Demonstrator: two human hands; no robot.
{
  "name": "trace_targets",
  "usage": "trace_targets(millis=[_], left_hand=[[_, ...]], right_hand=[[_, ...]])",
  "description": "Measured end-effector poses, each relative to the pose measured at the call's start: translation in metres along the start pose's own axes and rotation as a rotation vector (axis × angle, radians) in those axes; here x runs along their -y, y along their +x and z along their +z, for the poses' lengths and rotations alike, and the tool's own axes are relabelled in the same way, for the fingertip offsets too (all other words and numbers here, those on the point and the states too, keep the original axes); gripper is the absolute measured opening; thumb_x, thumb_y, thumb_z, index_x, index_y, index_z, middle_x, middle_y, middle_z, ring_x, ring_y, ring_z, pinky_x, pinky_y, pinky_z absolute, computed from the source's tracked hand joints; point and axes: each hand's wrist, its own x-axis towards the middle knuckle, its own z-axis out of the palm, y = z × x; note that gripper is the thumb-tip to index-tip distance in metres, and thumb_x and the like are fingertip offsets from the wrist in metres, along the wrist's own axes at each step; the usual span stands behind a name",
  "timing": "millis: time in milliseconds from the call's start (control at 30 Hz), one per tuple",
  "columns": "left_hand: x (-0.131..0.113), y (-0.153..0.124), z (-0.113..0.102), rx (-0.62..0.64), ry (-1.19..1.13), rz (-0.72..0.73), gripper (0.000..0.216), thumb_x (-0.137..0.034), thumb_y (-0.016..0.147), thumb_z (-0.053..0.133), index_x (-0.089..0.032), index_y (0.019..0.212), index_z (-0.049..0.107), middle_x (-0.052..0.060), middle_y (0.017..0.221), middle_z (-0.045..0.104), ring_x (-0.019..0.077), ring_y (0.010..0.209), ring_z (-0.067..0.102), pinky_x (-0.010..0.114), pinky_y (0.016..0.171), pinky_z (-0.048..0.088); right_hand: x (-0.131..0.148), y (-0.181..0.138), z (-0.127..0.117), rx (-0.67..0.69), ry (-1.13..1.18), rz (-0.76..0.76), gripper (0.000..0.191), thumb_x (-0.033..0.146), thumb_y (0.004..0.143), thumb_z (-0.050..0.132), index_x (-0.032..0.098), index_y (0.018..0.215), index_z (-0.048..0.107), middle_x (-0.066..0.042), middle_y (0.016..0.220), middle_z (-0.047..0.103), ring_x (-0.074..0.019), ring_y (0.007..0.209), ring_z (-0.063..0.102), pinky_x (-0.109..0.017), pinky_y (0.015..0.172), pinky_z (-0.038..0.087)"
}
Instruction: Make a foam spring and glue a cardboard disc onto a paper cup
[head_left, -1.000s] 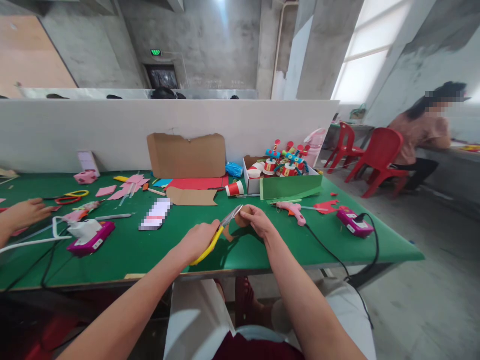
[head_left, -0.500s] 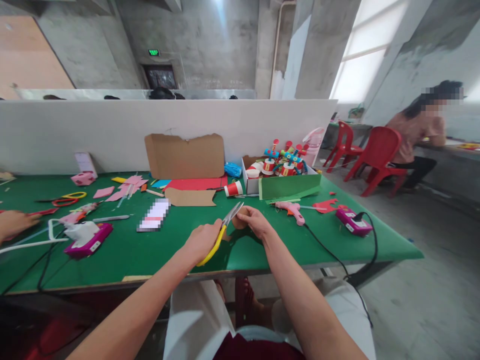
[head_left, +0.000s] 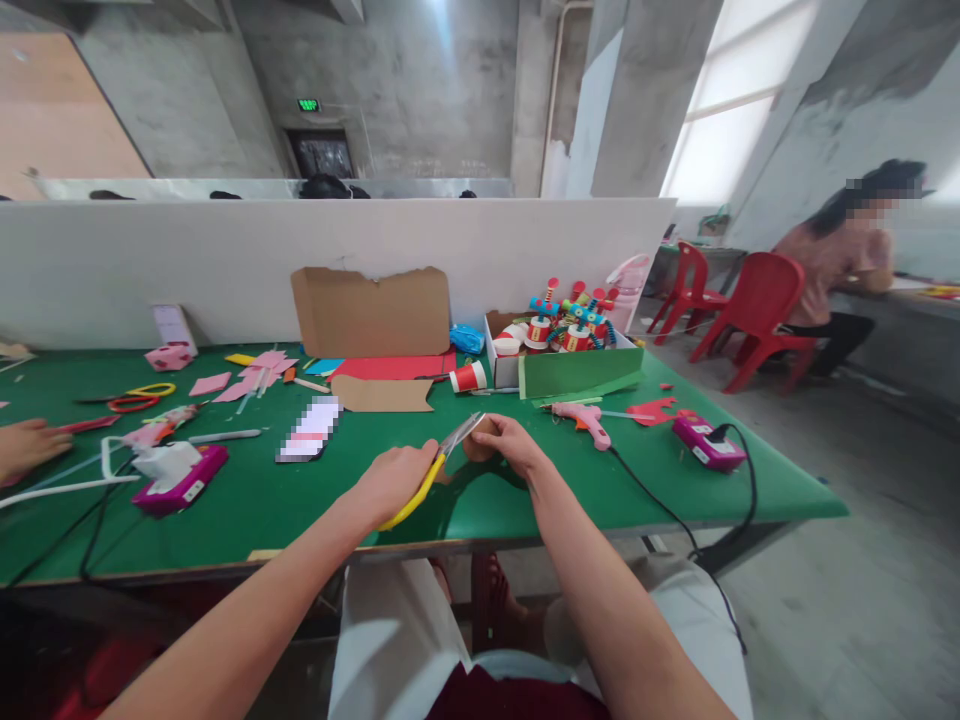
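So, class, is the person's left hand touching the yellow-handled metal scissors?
Touching. The head view shows the left hand closed around the yellow-handled metal scissors by their handles.

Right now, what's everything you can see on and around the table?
table: one, green, spans the view
cardboard sheet: one, brown, leaning on the partition
box: one, white, back right, holding toys
paper cup: one, red and white, lying beside the box
glue gun: one, pink, front right of the table
chairs: two, red, beyond the table's right end
scissors: one, yellow-handled, in the left hand
cardboard piece: one, brown, in the right hand
left hand: grips the scissors
right hand: holds the cardboard piece
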Motion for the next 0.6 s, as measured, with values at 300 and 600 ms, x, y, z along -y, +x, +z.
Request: trace_targets(millis=[300, 600], left_hand=[[0.004, -0.001, -0.003, 0.004, -0.006, 0.015, 0.022, -0.017, 0.086, 0.039, -0.018, 0.104, 0.050, 0.013, 0.083, 0.069, 0.0292, 0.084, 0.068, 0.035, 0.070, 0.048], [0.012, 0.002, 0.000, -0.023, -0.051, 0.042, 0.019, -0.018, 0.084, 0.044, -0.019, 0.102, 0.050, 0.013, 0.090, 0.068, 0.0275, 0.084, 0.067, 0.032, 0.067, 0.046]], right_hand=[[-0.002, 0.001, -0.001, 0.004, -0.062, -0.005, 0.033, 0.030, 0.050, 0.084, 0.018, 0.077, 0.070, 0.003, 0.071, 0.068, -0.0118, 0.064, 0.058, -0.024, 0.065, 0.044], [-0.006, 0.004, -0.003, -0.020, -0.096, -0.027, 0.031, 0.033, 0.052, 0.083, 0.019, 0.074, 0.069, 0.003, 0.070, 0.069, -0.0128, 0.066, 0.059, -0.023, 0.062, 0.045]])
